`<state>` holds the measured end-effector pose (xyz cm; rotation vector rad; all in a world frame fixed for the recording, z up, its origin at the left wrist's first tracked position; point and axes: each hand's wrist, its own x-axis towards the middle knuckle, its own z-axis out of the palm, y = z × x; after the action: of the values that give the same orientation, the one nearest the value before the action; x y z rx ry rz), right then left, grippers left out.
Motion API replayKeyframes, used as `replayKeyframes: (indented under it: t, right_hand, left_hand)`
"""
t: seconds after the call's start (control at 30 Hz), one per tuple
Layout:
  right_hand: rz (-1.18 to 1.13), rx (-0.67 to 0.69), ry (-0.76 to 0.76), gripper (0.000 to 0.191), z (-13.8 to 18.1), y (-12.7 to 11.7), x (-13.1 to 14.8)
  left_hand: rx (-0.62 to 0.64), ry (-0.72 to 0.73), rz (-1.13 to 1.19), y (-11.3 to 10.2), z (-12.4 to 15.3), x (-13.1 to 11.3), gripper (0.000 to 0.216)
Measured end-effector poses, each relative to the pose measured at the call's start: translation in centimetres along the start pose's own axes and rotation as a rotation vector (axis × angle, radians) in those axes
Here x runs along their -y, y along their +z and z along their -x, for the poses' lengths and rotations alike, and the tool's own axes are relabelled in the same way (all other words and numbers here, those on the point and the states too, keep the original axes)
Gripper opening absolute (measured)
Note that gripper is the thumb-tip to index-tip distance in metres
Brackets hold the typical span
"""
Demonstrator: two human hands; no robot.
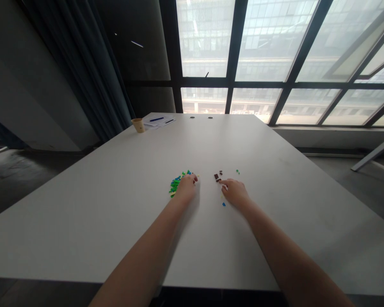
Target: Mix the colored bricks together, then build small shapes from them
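Observation:
A small heap of green, blue and pale yellow building bricks [174,186] lies on the white table, left of centre. Over its right side is my left hand [187,185], with the fingers curled together; whatever they may hold is too small to make out. To the right, my right hand [235,191] stretches its index finger to a dark brown brick [218,181] and touches it, thumb apart below. Just beyond the fingertip sit another dark brown brick [216,176] and smaller brown pieces [220,172]. A blue brick [223,204] lies nearer me, and green pieces [237,172] lie farther right.
The long white table [115,221] reaches toward large windows. At its far left stand a tan paper cup [138,125] and papers [156,124] with pens on them. Two dark round fittings [192,117] are set near the far edge. A dark curtain [83,64] hangs at the left.

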<state>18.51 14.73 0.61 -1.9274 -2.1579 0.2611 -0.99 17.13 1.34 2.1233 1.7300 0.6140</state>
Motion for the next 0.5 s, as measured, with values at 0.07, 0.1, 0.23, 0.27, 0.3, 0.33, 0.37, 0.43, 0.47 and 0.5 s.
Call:
replayKeyframes:
  t: [0.07, 0.1, 0.23, 0.27, 0.3, 0.33, 0.37, 0.43, 0.47, 0.5]
  right_hand:
    - [-0.033, -0.03, -0.011, 0.034, 0.1, -0.3, 0.1]
    - [-0.062, -0.058, -0.022, 0.033, 0.2, -0.5, 0.1]
    - [-0.249, -0.221, -0.161, 0.023, 0.9, -1.7, 0.2]
    - [-0.304, -0.252, -0.228, 0.021, 1.1, -2.0, 0.2]
    - [-0.355, -0.273, -0.295, 0.019, 1.4, -2.1, 0.2]
    - [-0.401, -0.284, -0.357, 0.019, 1.6, -2.2, 0.3]
    - [-0.439, -0.29, -0.407, 0.02, 1.8, -2.2, 0.4]
    - [-0.488, -0.3, -0.469, 0.022, 2.1, -2.1, 0.6]
    - [-0.502, -0.306, -0.488, 0.022, 2.1, -2.0, 0.8]
    - [-0.515, -0.314, -0.5, 0.02, 2.2, -1.9, 0.9]
  left_hand:
    - [0.016, 0.017, 0.157, -0.1, 0.1, -0.6, 0.022]
    - [0.038, 0.007, 0.264, -0.1, 0.1, -0.9, 0.019]
    - [0.147, -0.176, 0.877, -0.3, 0.8, -2.4, 0.015]
    - [0.173, -0.241, 1.028, -0.4, 1.0, -2.8, 0.016]
    - [0.197, -0.303, 1.156, -0.5, 1.2, -3.2, 0.017]
    - [0.222, -0.357, 1.255, -0.6, 1.4, -3.6, 0.019]
    - [0.25, -0.399, 1.329, -0.8, 1.6, -3.9, 0.021]
    - [0.31, -0.444, 1.424, -1.0, 1.9, -4.4, 0.024]
    - [0.338, -0.452, 1.454, -1.2, 2.1, -4.7, 0.025]
    - [0.364, -0.453, 1.474, -1.2, 2.2, -4.9, 0.025]
